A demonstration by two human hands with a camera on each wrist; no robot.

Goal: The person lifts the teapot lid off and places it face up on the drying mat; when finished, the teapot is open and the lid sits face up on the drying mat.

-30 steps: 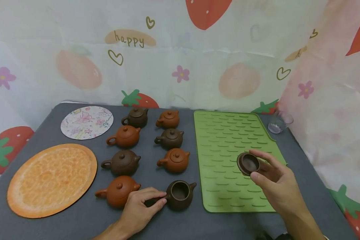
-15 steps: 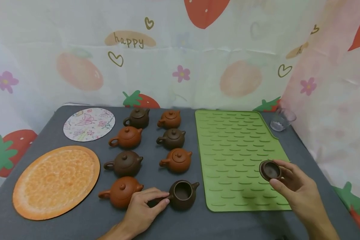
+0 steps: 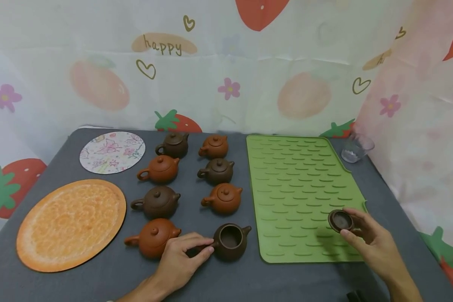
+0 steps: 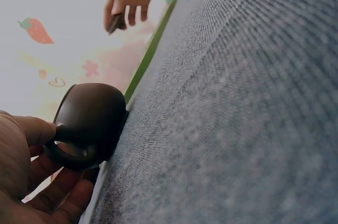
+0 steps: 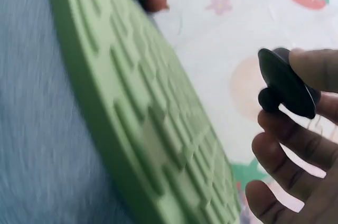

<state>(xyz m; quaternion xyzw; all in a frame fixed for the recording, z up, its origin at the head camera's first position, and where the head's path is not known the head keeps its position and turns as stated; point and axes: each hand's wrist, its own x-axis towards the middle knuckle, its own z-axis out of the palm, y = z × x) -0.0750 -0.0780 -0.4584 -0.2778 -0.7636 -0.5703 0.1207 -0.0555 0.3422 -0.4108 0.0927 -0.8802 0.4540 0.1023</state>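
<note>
A dark brown teapot stands lidless on the grey cloth, its opening facing up and spout to the right. My left hand pinches its handle between thumb and fingers; the left wrist view shows the looped handle at the fingertips. Above the near right part of the green mat, my right hand holds the dark teapot lid by its edge, hollow underside toward the head camera. In the right wrist view the lid's round knob points down and left, clear of the mat.
Several lidded teapots, such as a reddish one and a dark one, stand in two columns left of the mat. An orange round mat and a patterned round mat lie at left. A glass cup stands at the back right.
My right hand has carried the lid to the right and slightly lower over the green mat. My left hand keeps its hold on the teapot's handle, and the teapot stays in place.
</note>
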